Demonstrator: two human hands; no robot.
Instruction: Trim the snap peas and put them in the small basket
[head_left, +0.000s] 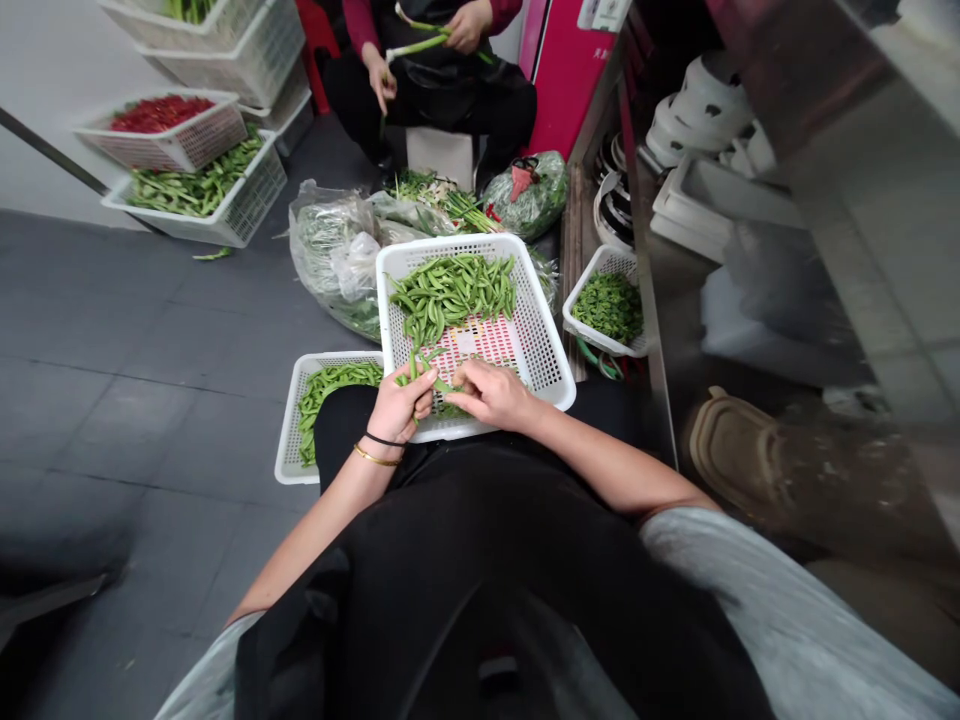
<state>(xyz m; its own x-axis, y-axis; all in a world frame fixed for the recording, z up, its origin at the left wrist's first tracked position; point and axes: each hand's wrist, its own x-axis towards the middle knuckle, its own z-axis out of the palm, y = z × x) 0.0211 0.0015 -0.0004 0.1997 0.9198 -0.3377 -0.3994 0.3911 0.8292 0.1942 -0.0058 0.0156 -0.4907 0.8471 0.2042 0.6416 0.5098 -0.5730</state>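
The dark grey tiled floor (150, 330) carries a white basket (288, 425) of green pods (330, 380) and clear plastic bags (330, 250) of greens. A stray pod (212, 255) lies beside stacked baskets (251, 205) at far left.

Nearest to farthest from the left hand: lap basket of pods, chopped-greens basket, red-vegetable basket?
1. White plastic basket of green pods, beneath left hand.
2. Small white basket of chopped greens, right.
3. White basket of red vegetables, far left.

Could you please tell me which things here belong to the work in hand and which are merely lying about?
In use: left hand, right hand, pea pods, lap basket, floor basket of pods.
Lying about: chopped greens basket, plastic bags, chilli basket, bean basket.
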